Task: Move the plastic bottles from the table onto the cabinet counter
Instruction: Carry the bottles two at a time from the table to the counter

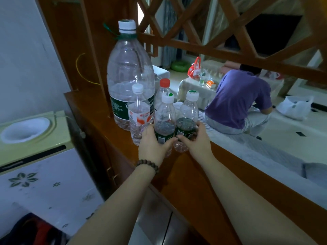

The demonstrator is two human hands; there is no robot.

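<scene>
1. The left hand [153, 144] is wrapping its fingers [169, 142] around the lower body of a small green-labelled bottle [164, 121], while the right hand [196, 140] is gripping a matching second bottle [188, 119] just to its right; holding low on the body likely keeps each one upright as it goes down.
2. Both bottles are standing at the near edge of the wooden counter [185, 174], touching or nearly touching each other; whether their bases are fully resting there is hard to tell.
3. They are joining a tight cluster: a large clear jug [130, 76] at the far left, an orange-labelled bottle [139, 114] in front of it, and a red-capped bottle [163, 89] behind. Grouping them against the cabinet post probably saves room.
4. Judging by this, the delivery is nearly finishing; the hands need to let go gently, since the light bottles could topple their neighbours.
</scene>
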